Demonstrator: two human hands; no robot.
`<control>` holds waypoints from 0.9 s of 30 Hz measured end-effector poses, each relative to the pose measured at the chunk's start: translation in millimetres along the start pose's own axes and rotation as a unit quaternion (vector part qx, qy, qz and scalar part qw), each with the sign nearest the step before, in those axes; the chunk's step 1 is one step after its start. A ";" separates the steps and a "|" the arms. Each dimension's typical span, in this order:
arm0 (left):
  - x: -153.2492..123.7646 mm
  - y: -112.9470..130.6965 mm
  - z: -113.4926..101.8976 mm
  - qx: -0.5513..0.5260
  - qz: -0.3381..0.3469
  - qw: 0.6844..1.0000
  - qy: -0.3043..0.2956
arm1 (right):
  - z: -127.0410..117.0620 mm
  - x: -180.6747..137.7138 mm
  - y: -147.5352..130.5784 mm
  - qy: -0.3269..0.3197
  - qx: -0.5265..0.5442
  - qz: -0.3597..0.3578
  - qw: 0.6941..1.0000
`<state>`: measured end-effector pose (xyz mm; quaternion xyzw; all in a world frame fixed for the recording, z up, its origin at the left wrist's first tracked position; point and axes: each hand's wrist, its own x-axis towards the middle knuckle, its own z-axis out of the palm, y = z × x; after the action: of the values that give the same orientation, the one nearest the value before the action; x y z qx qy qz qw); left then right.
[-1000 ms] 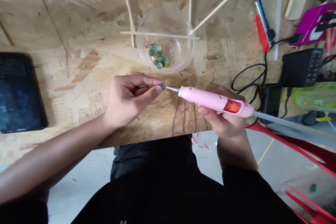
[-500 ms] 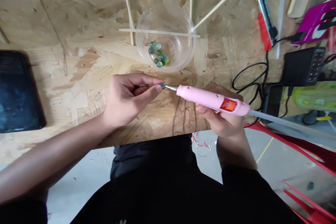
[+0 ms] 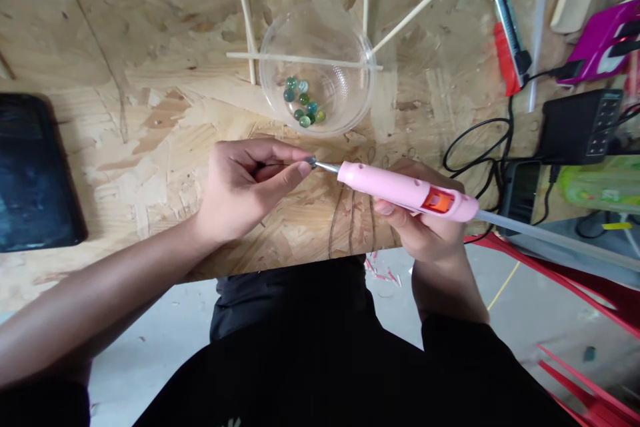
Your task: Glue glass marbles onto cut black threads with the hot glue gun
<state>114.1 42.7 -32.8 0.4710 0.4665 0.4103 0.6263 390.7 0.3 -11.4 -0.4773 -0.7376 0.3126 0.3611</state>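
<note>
Between the thumb and forefinger of my left hand (image 3: 250,183) is a small dark glass marble (image 3: 313,162), mostly covered by the fingertips. My right hand (image 3: 435,227) is wrapped round a pink hot glue gun (image 3: 385,185). Its metal nozzle (image 3: 327,167) points left and meets the marble, or comes very close to it. A clear glue stick (image 3: 540,233) sticks out of the gun's back end. Just beyond my hands stands a clear plastic bowl (image 3: 367,103) with several green and blue marbles (image 3: 304,99) in it.
Thin wooden sticks (image 3: 425,3) lie around and behind the bowl. At the left is a black phone-like slab (image 3: 40,173). Black cables (image 3: 505,140), a black charging hub (image 3: 575,127) and a purple tool (image 3: 600,47) crowd the right side. Thin strings (image 3: 351,220) lie near the table's front edge.
Both hands, the marble and the glue gun hold nearly the same position. The whole view has shifted very slightly.
</note>
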 end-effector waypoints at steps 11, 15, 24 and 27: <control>0.3 -3.7 -0.2 -0.011 0.003 1.000 0.002 | -3.7 -2.3 -1.7 0.006 -0.013 0.014 1.000; 0.8 -1.9 0.2 -0.005 0.004 1.000 -0.002 | -4.0 -2.3 -1.5 0.016 -0.036 0.023 0.999; 0.2 -0.9 0.1 -0.009 -0.001 1.000 0.000 | -0.7 0.7 -6.6 0.003 0.014 0.027 1.000; 0.3 -1.3 0.2 -0.014 0.002 1.000 -0.002 | -1.5 0.4 -5.7 0.014 0.009 0.026 1.000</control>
<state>114.4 42.7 -34.1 0.4641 0.4587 0.4175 0.6324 389.1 -1.2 -5.8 -0.4973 -0.7168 0.3225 0.3673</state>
